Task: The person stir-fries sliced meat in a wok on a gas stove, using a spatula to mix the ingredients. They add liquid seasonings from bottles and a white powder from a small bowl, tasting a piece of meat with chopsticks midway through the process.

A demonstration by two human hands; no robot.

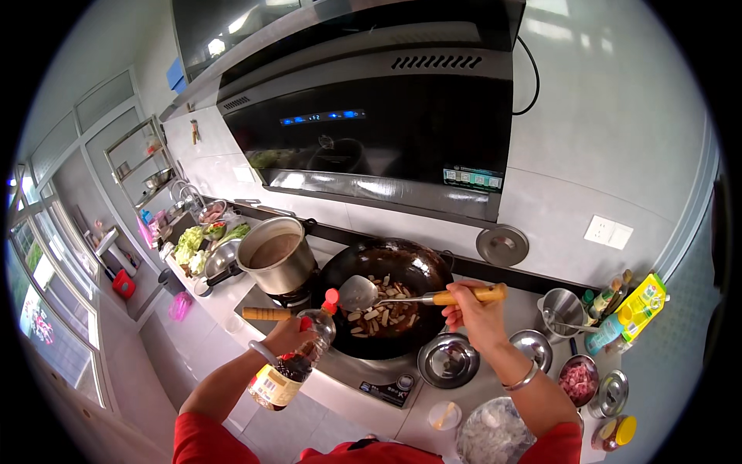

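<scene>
Over the black wok point(402, 278) on the stove, the right hand point(473, 309) is wrapped tight around the wooden handle of a metal spatula point(359, 292) whose blade rests above the pale food strips point(379, 313). The left hand point(287, 334) is closed around a clear bottle point(297, 359) of dark sauce, tilted with its red cap toward the wok's near rim. Partly full and smooth-sided, the bottle probably feels moderately heavy and slippery with grease, so gripping its mid-body seems safest.
</scene>
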